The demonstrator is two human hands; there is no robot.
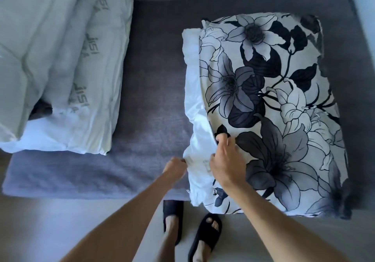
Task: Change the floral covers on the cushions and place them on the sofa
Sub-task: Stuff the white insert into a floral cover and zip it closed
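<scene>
On the right side of the grey sofa [154, 83] lies one cushion [194, 103] partly inside one floral cover [269, 107]. Left hand [176, 167] has a tight grip on the white cushion's edge; right hand [227, 160] pinches the cover's edge. Two bare white cushions [60, 65] lie stacked at left

single head-worn view, looking steeply down from standing height, sofa [154, 91] seat close below, floor [60, 221] at near edge
</scene>
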